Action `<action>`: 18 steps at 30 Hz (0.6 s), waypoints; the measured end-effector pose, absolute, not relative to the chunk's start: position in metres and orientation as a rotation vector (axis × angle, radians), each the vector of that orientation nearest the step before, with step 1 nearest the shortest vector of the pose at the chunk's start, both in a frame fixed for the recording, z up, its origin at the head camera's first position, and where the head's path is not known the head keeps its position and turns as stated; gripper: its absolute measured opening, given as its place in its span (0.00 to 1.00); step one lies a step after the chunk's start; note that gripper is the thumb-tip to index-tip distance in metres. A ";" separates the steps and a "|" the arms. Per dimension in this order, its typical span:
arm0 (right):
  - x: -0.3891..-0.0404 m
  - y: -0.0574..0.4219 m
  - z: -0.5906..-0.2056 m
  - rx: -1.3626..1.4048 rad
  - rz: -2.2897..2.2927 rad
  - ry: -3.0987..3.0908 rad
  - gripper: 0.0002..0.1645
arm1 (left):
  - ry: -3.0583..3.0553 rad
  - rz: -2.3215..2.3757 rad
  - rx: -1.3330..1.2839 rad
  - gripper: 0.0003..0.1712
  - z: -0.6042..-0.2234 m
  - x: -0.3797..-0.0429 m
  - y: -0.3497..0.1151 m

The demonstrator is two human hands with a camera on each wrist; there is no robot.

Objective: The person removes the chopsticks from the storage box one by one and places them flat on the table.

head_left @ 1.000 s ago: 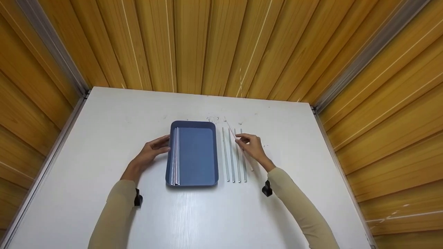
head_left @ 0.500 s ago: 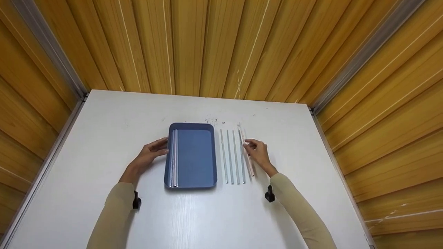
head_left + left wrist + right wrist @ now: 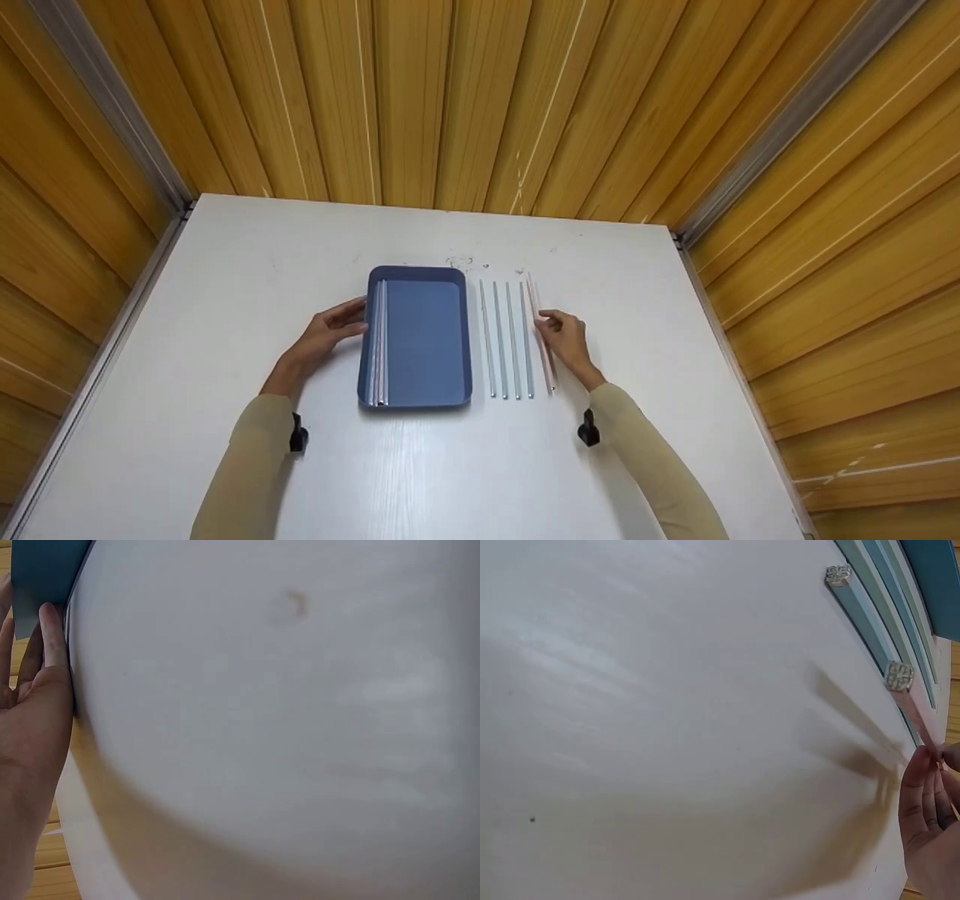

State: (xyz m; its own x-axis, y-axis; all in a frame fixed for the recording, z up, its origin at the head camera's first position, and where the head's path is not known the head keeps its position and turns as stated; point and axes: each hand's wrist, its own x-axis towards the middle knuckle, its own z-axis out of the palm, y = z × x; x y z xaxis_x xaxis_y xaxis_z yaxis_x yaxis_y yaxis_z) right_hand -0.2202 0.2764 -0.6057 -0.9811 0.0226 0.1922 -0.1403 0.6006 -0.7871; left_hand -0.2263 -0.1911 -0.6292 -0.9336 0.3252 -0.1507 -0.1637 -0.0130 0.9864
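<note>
Your right hand has the pink chopstick pinched between thumb and fingertips, that grip closed down to the stick's width, just outside the right end of the row of blue and green chopsticks, while your left hand holds nothing, fingers loosely extended against the left wall of the blue tray. The pink one sits slightly askew to that row, so swivel it parallel, then settle it level on the bench. Whether its far end touches down is hard to tell, so release gently.
</note>
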 end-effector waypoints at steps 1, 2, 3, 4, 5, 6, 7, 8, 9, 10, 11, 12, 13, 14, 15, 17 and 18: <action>-0.219 0.276 -0.607 0.093 1.314 -2.644 0.13 | 1.935 2.010 0.172 0.39 -0.629 -0.226 -0.191; -0.219 0.277 -0.608 0.091 1.304 -2.644 0.13 | 1.936 2.008 0.173 0.39 -0.628 -0.226 -0.191; -0.218 0.277 -0.610 0.089 1.292 -2.644 0.13 | 1.937 2.007 0.170 0.39 -0.628 -0.226 -0.191; -0.217 0.277 -0.611 0.084 1.290 -2.641 0.13 | 1.937 2.008 0.162 0.39 -0.628 -0.226 -0.190; -0.216 0.277 -0.613 0.079 1.284 -2.636 0.13 | 1.943 2.007 0.156 0.39 -0.628 -0.226 -0.190; -0.216 0.276 -0.614 0.074 1.284 -2.631 0.13 | 1.947 2.006 0.154 0.39 -0.627 -0.226 -0.190; -0.215 0.276 -0.616 0.067 1.286 -2.623 0.13 | 1.949 2.007 0.151 0.39 -0.627 -0.226 -0.190; -0.214 0.276 -0.617 0.067 1.287 -2.613 0.13 | 1.952 2.008 0.144 0.39 -0.627 -0.226 -0.190; -0.214 0.276 -0.618 0.058 1.288 -2.607 0.13 | 1.960 2.004 0.145 0.39 -0.627 -0.226 -0.190; -0.213 0.275 -0.619 0.047 1.291 -2.605 0.13 | 1.963 2.001 0.145 0.39 -0.627 -0.226 -0.190; -0.213 0.275 -0.619 0.041 1.284 -2.607 0.13 | 1.966 1.997 0.144 0.39 -0.627 -0.226 -0.190; -0.213 0.275 -0.619 0.030 1.285 -2.614 0.13 | 1.963 1.997 0.141 0.38 -0.627 -0.226 -0.190; -0.212 0.275 -0.619 0.022 1.271 -2.624 0.12 | 1.962 1.999 0.138 0.38 -0.627 -0.226 -0.190; -0.212 0.274 -0.619 0.014 1.258 -2.637 0.12 | 1.964 1.999 0.141 0.38 -0.627 -0.226 -0.190; -0.212 0.274 -0.618 -0.002 1.247 -2.655 0.12 | 1.963 2.000 0.149 0.38 -0.627 -0.225 -0.190; -0.212 0.273 -0.617 -0.017 1.218 -2.683 0.12 | 1.951 2.017 0.153 0.38 -0.627 -0.225 -0.190; -0.212 0.273 -0.616 -0.024 1.207 -2.692 0.12 | 1.947 2.025 0.159 0.38 -0.627 -0.225 -0.190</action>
State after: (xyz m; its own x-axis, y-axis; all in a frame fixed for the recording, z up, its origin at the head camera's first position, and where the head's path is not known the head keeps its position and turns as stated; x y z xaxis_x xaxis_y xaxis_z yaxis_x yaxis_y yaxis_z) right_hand -0.2124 0.2727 -0.6164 -0.9817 0.0921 0.1667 -0.0632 0.6684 -0.7412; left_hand -0.2250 -0.1902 -0.6269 -0.9405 0.3079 -0.1440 -0.1561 -0.0147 0.9876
